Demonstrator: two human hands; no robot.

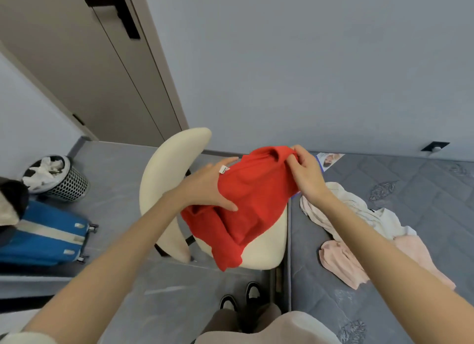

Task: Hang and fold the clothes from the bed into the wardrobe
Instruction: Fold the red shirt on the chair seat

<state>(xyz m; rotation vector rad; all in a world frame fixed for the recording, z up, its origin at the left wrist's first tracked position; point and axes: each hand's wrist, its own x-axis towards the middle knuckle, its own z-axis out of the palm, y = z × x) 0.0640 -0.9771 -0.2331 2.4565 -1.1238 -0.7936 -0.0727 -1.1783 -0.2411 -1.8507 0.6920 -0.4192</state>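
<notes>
Standing by the bed (423, 202), the person's got a red shirt (256, 197) held up over a cream chair (164, 169). The right hand (307, 175) is pinching the collar end, fingers curled into the fabric. The left hand (205, 187) is pretty much flat: fingers straight, thumb laid across the cloth lower down. The shirt's bunched and hangs toward the seat; can't tell if it touches. Pale tops (359, 228) are heaped on the mattress. A blue suitcase (43, 236) and a mesh bin (61, 179) sit on the floor to the left.
</notes>
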